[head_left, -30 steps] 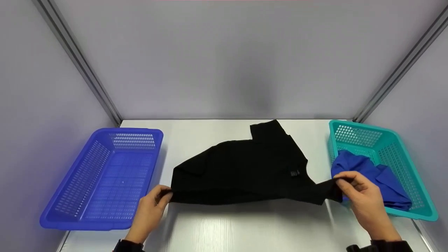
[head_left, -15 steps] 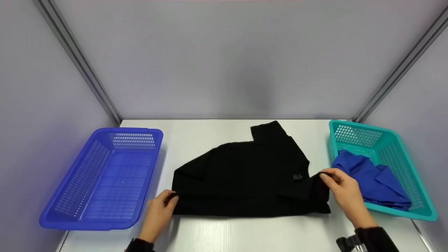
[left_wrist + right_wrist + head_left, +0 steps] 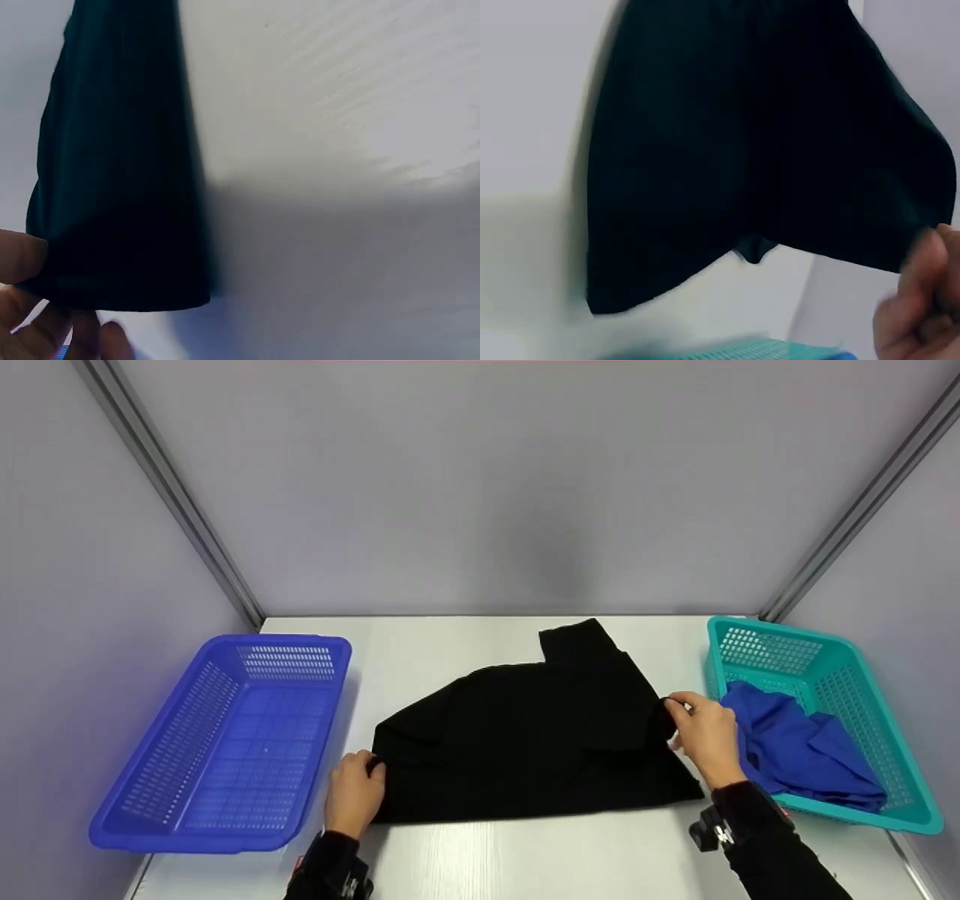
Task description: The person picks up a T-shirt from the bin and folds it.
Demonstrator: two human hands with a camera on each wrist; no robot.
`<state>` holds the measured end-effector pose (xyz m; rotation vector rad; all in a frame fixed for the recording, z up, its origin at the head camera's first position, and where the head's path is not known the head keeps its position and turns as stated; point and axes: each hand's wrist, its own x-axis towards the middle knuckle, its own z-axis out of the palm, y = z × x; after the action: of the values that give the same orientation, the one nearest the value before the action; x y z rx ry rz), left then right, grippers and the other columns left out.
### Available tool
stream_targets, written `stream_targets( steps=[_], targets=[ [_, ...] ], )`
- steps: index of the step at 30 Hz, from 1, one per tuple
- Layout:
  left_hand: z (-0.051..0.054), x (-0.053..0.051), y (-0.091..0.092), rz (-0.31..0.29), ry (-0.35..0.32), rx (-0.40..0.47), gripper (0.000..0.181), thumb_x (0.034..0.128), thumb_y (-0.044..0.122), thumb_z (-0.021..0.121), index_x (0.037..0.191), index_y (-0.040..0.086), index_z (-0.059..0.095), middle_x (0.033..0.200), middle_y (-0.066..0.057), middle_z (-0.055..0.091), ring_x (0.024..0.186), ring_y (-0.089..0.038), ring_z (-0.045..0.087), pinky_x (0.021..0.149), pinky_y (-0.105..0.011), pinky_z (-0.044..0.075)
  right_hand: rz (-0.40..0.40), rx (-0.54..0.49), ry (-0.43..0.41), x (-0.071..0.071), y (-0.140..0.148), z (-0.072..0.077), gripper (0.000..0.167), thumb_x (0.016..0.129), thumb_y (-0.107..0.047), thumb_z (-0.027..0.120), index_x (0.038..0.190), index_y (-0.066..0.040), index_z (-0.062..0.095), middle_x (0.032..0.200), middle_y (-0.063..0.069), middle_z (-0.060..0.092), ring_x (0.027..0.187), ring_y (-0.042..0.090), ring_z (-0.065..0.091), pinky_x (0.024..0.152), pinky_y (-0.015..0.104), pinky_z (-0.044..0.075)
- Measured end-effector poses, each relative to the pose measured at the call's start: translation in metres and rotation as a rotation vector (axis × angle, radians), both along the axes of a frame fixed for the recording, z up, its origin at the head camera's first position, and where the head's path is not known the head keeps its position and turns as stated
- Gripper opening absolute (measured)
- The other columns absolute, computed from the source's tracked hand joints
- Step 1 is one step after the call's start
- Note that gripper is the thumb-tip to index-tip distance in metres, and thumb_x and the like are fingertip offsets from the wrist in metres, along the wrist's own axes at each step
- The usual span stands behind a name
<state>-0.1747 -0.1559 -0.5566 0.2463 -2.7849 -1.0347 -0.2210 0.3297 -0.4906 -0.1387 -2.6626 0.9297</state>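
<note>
A black short-sleeved garment lies on the white table, its near side folded over and one sleeve pointing to the back. My left hand pinches its left edge near the front corner; in the left wrist view, the thumb and fingers of that hand hold the dark cloth by its edge. At the garment's right end my right hand pinches a raised bit of cloth. The right wrist view has the cloth hanging from the fingers of my right hand.
A blue basket stands at the left with nothing visible in it. At the right, close beyond my right hand, a teal basket holds a crumpled blue cloth. Grey panels rise behind and on both sides of the white table.
My right hand has moved left and away from me, carrying its part of the cloth over the garment. My left hand has shifted slightly right. The collar label is now covered.
</note>
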Motion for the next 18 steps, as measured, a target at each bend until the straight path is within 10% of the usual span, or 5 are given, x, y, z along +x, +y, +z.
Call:
stream_targets(
  steps=[9,14,18],
  targets=[
    [-0.013,-0.014,0.001,0.061,-0.098,-0.041,0.022,0.0987,0.014,0.062,0.115,0.001,0.067,0.114,-0.025,0.069,0.104,-0.047,0.066,0.082,-0.059,0.053,0.025,-0.376,-0.223,-0.009,-0.007,-0.016,0.037,0.109,-0.018,0.049,0.139,0.002,0.055,0.118,0.025,0.071,0.101,0.031,0.073,0.081,0.029,0.060],
    [-0.022,-0.015,0.006,0.068,0.082,-0.218,0.027,0.0914,0.002,0.065,0.118,-0.001,0.065,0.109,-0.025,0.069,0.094,-0.049,0.064,0.078,-0.060,0.052,0.127,-0.296,-0.236,-0.001,-0.015,-0.033,0.051,0.107,-0.015,0.050,0.156,-0.005,0.039,0.149,0.020,0.052,0.134,0.037,0.054,0.110,0.046,0.044],
    [-0.029,-0.016,0.017,-0.099,0.262,-0.362,0.028,0.0810,-0.003,0.071,0.108,0.000,0.067,0.101,-0.021,0.066,0.088,-0.043,0.061,0.076,-0.055,0.052,0.251,-0.078,-0.150,0.008,-0.032,-0.056,0.040,0.099,-0.005,0.060,0.139,-0.003,0.060,0.135,0.020,0.065,0.125,0.039,0.061,0.106,0.053,0.046]
  ],
)
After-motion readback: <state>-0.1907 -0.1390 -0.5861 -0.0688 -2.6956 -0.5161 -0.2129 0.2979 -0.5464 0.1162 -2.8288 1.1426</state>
